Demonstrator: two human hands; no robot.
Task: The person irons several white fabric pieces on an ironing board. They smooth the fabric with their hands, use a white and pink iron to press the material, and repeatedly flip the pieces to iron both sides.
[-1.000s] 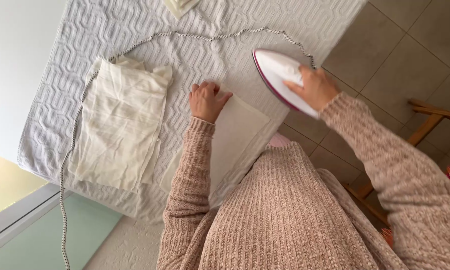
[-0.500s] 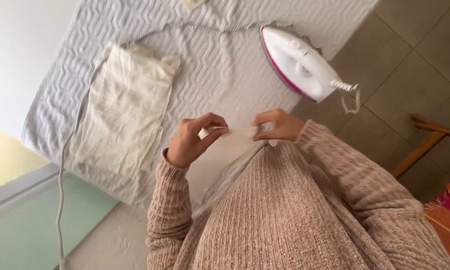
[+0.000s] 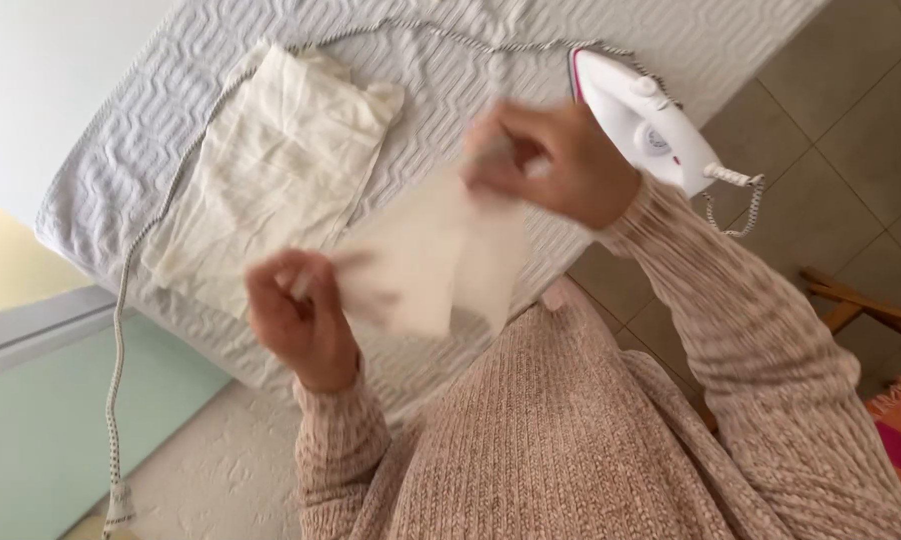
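Head view: both hands are lifting a cream cloth off the board, left hand pinching its near corner, right hand gripping the far edge.

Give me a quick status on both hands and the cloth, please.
Left hand and right hand each pinch an end of the small pale cloth, lifted off the padded board. Iron parked at right. Folded cream cloth lies left, apart.

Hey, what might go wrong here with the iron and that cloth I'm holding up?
The iron lies soleplate down near the padded board's edge, so it might scorch the cover or get knocked off. Its cord hangs over the far side, where a snag may pull it. The small cloth, lifted between both hands, may crease again.
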